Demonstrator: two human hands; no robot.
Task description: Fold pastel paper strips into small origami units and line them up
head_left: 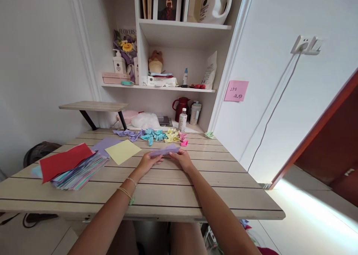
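A folded strip of purple paper is held between both hands just above the slatted table. My left hand grips its left end, fingers closed along the lower edge. At the right end, my right hand pinches the paper between thumb and fingers. Right behind it lie folded paper pieces: purple ones, blue ones, yellow ones and pink ones. To the left of my hands rest a flat yellow sheet and a purple sheet.
A thick stack of coloured paper with a red sheet on top sits at the left. A small raised shelf stands behind it. Near the back are a bottle and a dark red jug. One green folded piece lies far right.
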